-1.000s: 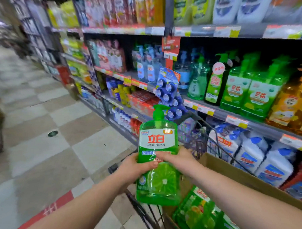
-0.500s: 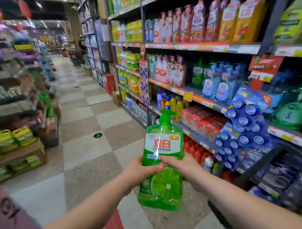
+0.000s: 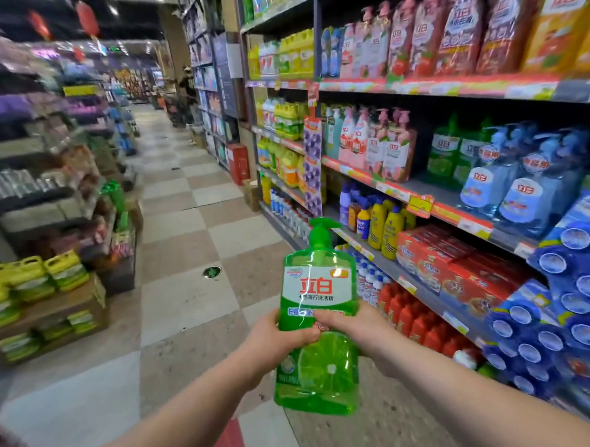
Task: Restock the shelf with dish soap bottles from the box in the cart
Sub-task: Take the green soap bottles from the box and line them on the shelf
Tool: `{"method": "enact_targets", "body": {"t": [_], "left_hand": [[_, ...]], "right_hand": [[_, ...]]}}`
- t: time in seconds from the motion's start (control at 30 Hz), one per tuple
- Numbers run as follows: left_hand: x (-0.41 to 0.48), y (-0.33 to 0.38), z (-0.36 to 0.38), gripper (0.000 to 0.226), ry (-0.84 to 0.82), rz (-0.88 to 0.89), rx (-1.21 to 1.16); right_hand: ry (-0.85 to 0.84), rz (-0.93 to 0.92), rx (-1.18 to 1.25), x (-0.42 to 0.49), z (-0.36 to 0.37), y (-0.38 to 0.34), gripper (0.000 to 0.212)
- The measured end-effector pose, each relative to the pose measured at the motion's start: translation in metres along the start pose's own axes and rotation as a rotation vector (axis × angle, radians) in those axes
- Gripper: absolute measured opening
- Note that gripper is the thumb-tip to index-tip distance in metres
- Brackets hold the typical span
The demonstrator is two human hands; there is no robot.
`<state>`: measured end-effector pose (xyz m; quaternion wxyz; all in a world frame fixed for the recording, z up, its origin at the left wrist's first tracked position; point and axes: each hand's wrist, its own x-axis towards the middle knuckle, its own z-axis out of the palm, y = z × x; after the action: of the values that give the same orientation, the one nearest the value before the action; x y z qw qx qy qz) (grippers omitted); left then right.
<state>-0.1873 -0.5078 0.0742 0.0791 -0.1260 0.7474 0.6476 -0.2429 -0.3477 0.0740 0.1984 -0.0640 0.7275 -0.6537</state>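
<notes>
I hold a green dish soap bottle (image 3: 317, 289) with a pump top and a lime picture upright in front of me, over the aisle floor. My left hand (image 3: 277, 341) grips its left side at the middle. My right hand (image 3: 354, 328) grips its right side at the same height. The shelf (image 3: 420, 199) with dish soap bottles runs along my right; green bottles of a similar kind (image 3: 445, 154) stand on a middle shelf, behind blue ones. The cart and its box are out of view.
A checkered floor aisle (image 3: 186, 227) stretches ahead. Blue hanging packs (image 3: 570, 280) jut out from the shelf at right. Low displays with yellow-green jugs (image 3: 38, 275) line the left side. A red box (image 3: 238, 161) stands on the floor by the shelving farther on.
The view has swung left and up, from the cart and box toward the aisle; the cart has left the frame. Both hands keep the same grip on the bottle.
</notes>
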Motion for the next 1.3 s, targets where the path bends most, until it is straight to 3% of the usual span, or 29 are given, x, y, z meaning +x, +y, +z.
{"method": "enact_targets", "body": {"t": [0.17,0.53,0.83,0.93,1.3], "left_hand": [[0.100,0.040,0.000,0.041,0.004,0.020,-0.002],[0.279,0.105,0.043,0.033,-0.167,0.069,0.025],[0.419,0.140,0.076,0.039,-0.404,0.138,0.082],[0.475,0.163,0.079,0.031,-0.488,0.178,0.094],[0.627,0.232,0.099,0.028,-0.598,0.366,0.301]], "right_hand": [[0.018,-0.015,0.032,0.093,-0.037,-0.025,0.030],[0.179,-0.046,0.057,0.230,-0.136,-0.054,0.035],[0.428,-0.020,-0.037,0.318,-0.204,-0.067,0.039],[0.513,-0.014,-0.042,0.360,-0.220,-0.081,0.033],[0.792,-0.045,-0.004,0.462,-0.262,-0.125,0.026]]}}
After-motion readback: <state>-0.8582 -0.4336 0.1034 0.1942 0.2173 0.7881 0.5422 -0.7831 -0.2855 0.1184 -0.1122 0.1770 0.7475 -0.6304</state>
